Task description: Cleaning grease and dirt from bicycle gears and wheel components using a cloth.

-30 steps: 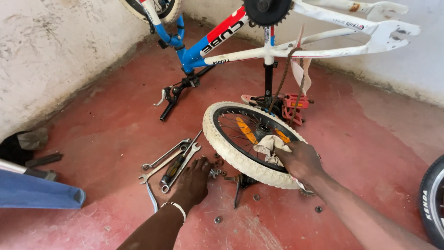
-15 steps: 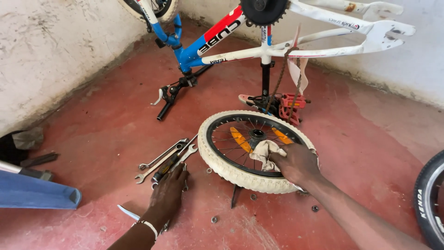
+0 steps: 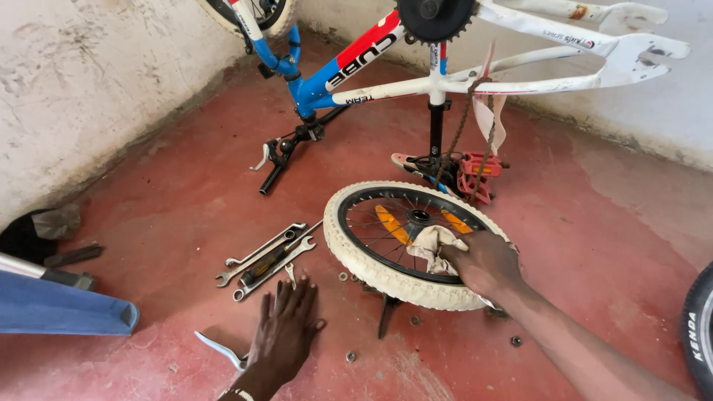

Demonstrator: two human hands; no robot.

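White-tyred wheel (image 3: 386, 275): my right hand (image 3: 486, 261) grips rag (image 3: 433, 245) on it; left hand (image 3: 286, 334) flat, open, beside spanners (image 3: 264, 260).

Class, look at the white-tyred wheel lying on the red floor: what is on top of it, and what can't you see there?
On the wheel lies a pale rag, over the spokes by the hub. The right hand presses on the rag. The spokes and rim beneath rag and hand are hidden.

a worn red concrete floor (image 3: 186, 186) meets rough, stained whitewashed walls (image 3: 89, 82) in a corner. daylight falls evenly. the far wall (image 3: 668, 111) looks paler, greyish, with a grimy, chipped base.
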